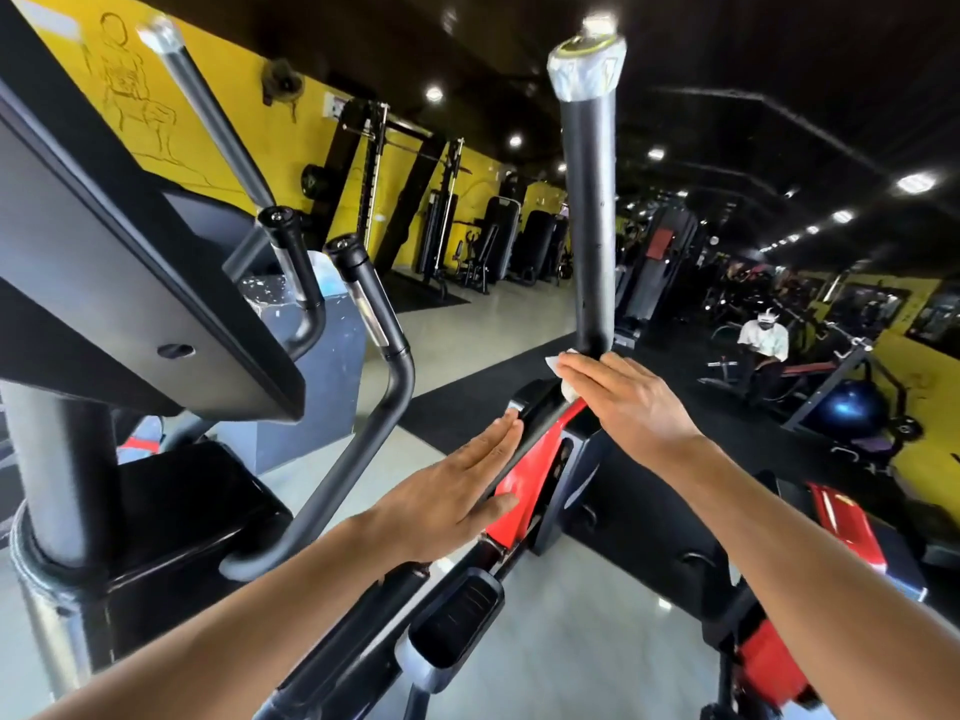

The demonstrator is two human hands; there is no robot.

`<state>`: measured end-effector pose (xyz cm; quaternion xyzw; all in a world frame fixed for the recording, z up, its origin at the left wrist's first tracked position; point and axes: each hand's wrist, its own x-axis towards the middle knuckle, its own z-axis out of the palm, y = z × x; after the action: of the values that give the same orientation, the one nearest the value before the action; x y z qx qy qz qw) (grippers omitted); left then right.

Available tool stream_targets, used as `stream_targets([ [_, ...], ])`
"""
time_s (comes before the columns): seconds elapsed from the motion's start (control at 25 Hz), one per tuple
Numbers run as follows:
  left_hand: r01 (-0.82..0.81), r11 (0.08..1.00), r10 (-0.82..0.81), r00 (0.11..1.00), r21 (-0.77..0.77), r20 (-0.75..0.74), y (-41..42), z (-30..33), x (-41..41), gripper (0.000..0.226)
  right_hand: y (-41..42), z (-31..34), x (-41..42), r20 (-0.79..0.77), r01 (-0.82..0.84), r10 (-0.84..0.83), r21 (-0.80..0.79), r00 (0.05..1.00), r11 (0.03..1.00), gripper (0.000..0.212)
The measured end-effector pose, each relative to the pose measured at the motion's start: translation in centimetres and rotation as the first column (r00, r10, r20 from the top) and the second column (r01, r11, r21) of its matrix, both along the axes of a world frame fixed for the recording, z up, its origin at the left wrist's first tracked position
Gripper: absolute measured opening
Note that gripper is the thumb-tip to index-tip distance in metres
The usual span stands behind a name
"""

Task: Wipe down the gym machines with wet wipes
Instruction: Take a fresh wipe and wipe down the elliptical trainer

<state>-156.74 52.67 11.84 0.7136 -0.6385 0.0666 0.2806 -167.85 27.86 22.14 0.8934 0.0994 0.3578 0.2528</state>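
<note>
**Flat-hand wipe at base of elliptical handlebar**

Right hand [618,402] lies flat, fingers straight and together, pressing a white wet wipe [558,371] onto the machine where the tall black handlebar [592,215] meets the lower black arm [540,420]. Wipe is mostly under the palm and fingers; only white edges show at the fingertips and below the hand. Fingers are not curled round it.

Left hand [457,491] is also open, fingers straight and close together, nothing held. Its fingertips reach the side of the lower black arm, near a small silver tab [514,407]; contact looks likely but blur makes it hard to confirm. Thumb lies over the red housing [524,480] of the machine.

Handlebar stands nearly upright, its top end wrapped in clear plastic [584,70]. Left of it, a curved fixed grip [374,324] and a second grip [291,262] rise by the grey console [130,241]. A black pedal [457,621] sits low between the forearms.

Background: yellow wall [78,59] with line drawing, weight racks [374,163], blue exercise ball [852,407], a person in a white shirt [763,340] well off to the right.
</note>
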Motion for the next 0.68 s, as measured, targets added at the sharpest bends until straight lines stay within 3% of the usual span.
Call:
stream_targets([
  [0.08, -0.010, 1.000, 0.009, 0.999, 0.007, 0.040, -1.4, 0.9, 0.3, 0.075, 0.4, -0.3, -0.7, 0.083, -0.085, 0.071, 0.182, 0.994, 0.980, 0.052],
  [0.16, -0.007, 1.000, 0.008, 0.998, -0.017, 0.060, -2.7, 1.5, 0.5, 0.076, 0.8, -0.5, -1.5, 0.277, -0.180, 0.061, 0.430, 0.959, 0.884, 0.042],
  [0.2, 0.004, 0.999, -0.002, 0.999, -0.038, 0.053, -3.3, 1.6, 0.5, 0.076, 1.1, -0.8, -1.8, 0.357, -0.215, 0.005, 0.552, 0.934, 0.805, 0.042],
  [0.28, 0.023, 0.996, -0.021, 1.000, -0.089, 0.023, -4.4, 2.1, 0.4, 0.077, 1.8, -1.3, -2.1, 0.442, -0.294, -0.151, 0.779, 0.884, 0.554, 0.041],
  [0.36, 0.024, 0.991, -0.026, 1.000, -0.135, -0.014, -4.9, 2.3, 0.3, 0.078, 2.7, -1.6, -1.2, 0.456, -0.365, -0.233, 0.864, 0.859, 0.348, 0.027],
  [0.44, 0.026, 0.987, -0.033, 0.999, -0.156, -0.039, -4.9, 2.4, 0.2, 0.080, 3.4, -1.6, -0.2, 0.445, -0.358, -0.239, 0.873, 0.863, 0.332, 0.016],
  [0.52, 0.018, 0.992, -0.024, 0.999, -0.125, -0.047, -4.6, 2.3, 0.0, 0.084, 3.6, -2.2, 0.3, 0.445, -0.353, -0.192, 0.856, 0.875, 0.378, 0.021],
  [0.68, -0.012, 0.994, 0.006, 0.998, -0.106, -0.062, -4.6, 2.2, -0.2, 0.083, 3.0, -3.4, 0.1, 0.534, -0.367, -0.133, 0.720, 0.835, 0.589, 0.038],
])
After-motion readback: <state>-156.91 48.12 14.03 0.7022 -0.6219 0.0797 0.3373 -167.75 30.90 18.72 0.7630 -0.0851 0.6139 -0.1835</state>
